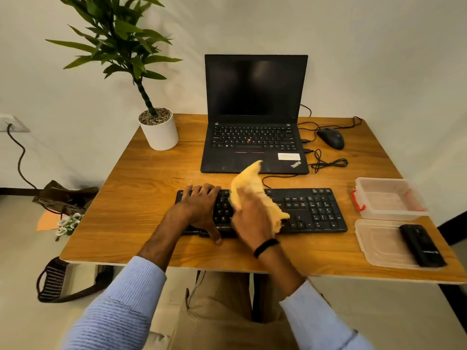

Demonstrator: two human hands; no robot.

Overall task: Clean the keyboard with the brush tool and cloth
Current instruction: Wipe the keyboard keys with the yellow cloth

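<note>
In the middle of the frame the black keyboard (303, 210) lies on the wooden table (141, 178), just below the open laptop (255, 109). The left hand (199, 203) rests flat on the keyboard's left end, fingers spread and relaxed. The right hand (252, 221), blurred, grips a yellow cloth (249, 188) over the middle keys, and a loose end of the cloth sticks up toward the laptop. At the right of the frame a clear box (389, 198) sits above its lid (379, 246), and a black tool (420, 245) lies on that lid. A mouse (331, 138) sits at the upper right and a potted plant (159, 130) at the upper left
</note>
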